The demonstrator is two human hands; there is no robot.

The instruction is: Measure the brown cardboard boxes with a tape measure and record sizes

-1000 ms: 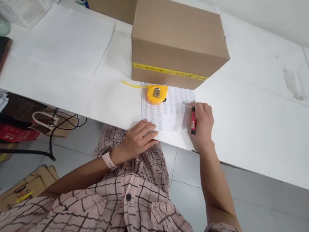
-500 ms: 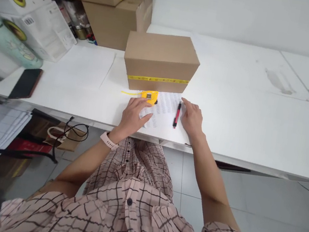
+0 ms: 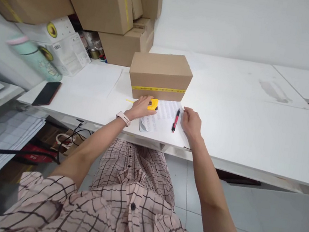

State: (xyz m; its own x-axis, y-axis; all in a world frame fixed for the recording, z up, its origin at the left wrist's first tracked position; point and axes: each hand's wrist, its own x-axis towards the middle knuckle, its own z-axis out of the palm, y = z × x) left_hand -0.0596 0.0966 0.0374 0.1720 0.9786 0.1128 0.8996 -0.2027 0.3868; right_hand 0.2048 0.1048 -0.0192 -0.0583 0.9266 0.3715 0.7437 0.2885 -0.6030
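Observation:
My left hand (image 3: 141,108) is closed around the left side of a yellow tape measure (image 3: 154,103), its fingers hiding part of the case. A short length of yellow tape sticks out to the left. Under the tape measure lies a printed paper sheet (image 3: 168,111) with rows of small text, its lower left corner curling up. My right hand (image 3: 191,123) rests on the table at the sheet's right edge, empty, fingers loosely bent and slightly apart. A red and black pen (image 3: 176,120) lies on the sheet just left of it. Behind stands a closed cardboard box (image 3: 160,79) with a yellow tape band.
The white table (image 3: 244,133) runs along the wall. At left are a dark phone (image 3: 46,93), a mint-green bottle (image 3: 42,62), white cartons with avocado pictures (image 3: 69,54) and blank white paper (image 3: 96,80). Larger cardboard boxes (image 3: 101,5) are stacked at the back left.
My left hand has moved forward over the tape measure and closed on it. My right hand's fingers have curled in slightly. The camera view has tilted up.

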